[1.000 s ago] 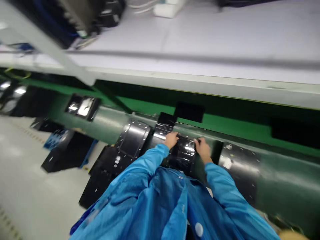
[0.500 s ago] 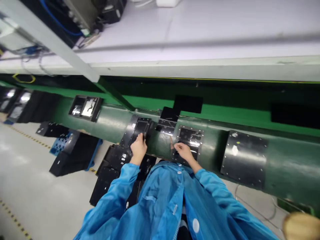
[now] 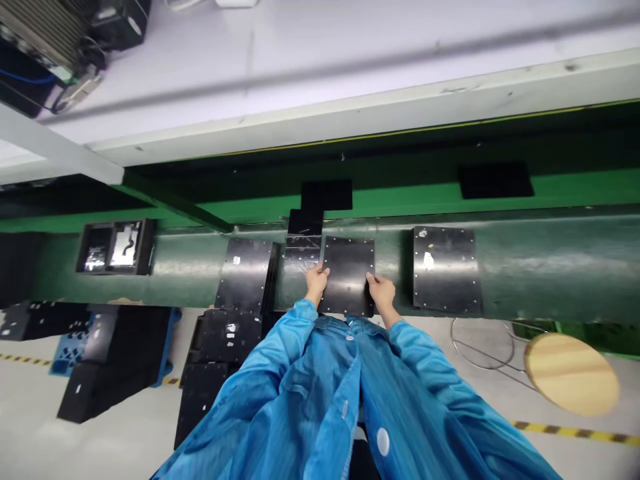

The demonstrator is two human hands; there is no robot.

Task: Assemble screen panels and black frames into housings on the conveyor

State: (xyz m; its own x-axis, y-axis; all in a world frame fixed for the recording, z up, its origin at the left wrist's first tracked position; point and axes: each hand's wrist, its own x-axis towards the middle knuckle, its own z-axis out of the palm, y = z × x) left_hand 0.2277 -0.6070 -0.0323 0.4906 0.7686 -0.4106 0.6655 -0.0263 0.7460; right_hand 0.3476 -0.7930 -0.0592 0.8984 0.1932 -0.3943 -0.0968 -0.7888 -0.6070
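A black square plate point(image 3: 347, 277) with small light dots along its edges lies flat in front of me, over the green bench point(image 3: 190, 267). My left hand point(image 3: 317, 283) grips its left edge, fingers closed with the thumb on top. On the opposite edge, my right hand point(image 3: 381, 293) pinches the plate in the same way. Just beyond my left hand lie glossy black sheets point(image 3: 304, 233), partly overlapping. To the left sits a stack of black dotted plates point(image 3: 245, 275). Another dotted black plate stack point(image 3: 445, 270), with white labels, rests to the right.
A black two-part tray point(image 3: 116, 247) stands far left on the bench. Black boxes point(image 3: 107, 357) and black panels point(image 3: 220, 333) sit below at left. A white shelf point(image 3: 350, 53) overhangs the far side. A round wooden stool point(image 3: 573, 373) stands at right.
My left hand has left the black frame at the left and moved right. Both hands now hold a dotted plate where a glossy plate showed before. The view has turned right.
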